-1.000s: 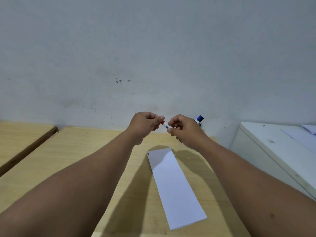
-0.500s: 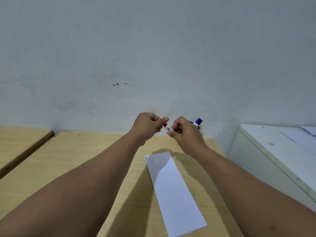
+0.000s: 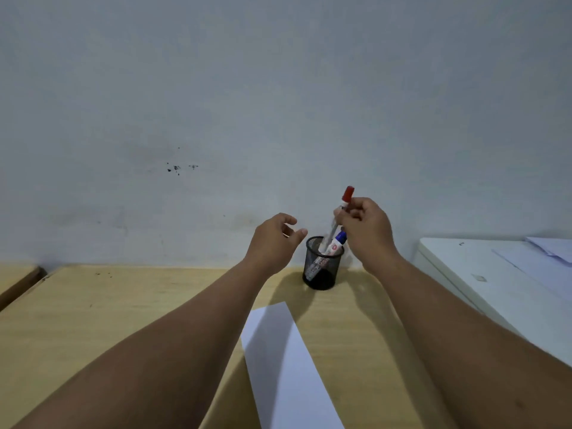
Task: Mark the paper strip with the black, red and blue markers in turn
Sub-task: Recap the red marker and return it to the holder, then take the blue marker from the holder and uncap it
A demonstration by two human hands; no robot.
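My right hand (image 3: 366, 230) grips the red marker (image 3: 347, 195) near its capped top, held upright with its lower end inside the black mesh pen cup (image 3: 322, 264). The blue marker (image 3: 339, 239) leans in the same cup, partly behind my right hand. A third marker body shows through the mesh, its colour unclear. My left hand (image 3: 274, 239) hovers just left of the cup, fingers apart, holding nothing. The white paper strip (image 3: 288, 366) lies on the wooden table (image 3: 108, 320) between my forearms.
A pale wall rises right behind the cup. A white cabinet (image 3: 483, 283) with loose sheets on top stands to the right of the table. Another wooden surface (image 3: 15, 280) sits at the far left, across a gap.
My hands have come apart: the left one let go of the red marker. The right hand lifted and turned the capped marker upright into the cup. The view shifted, uncovering the cup.
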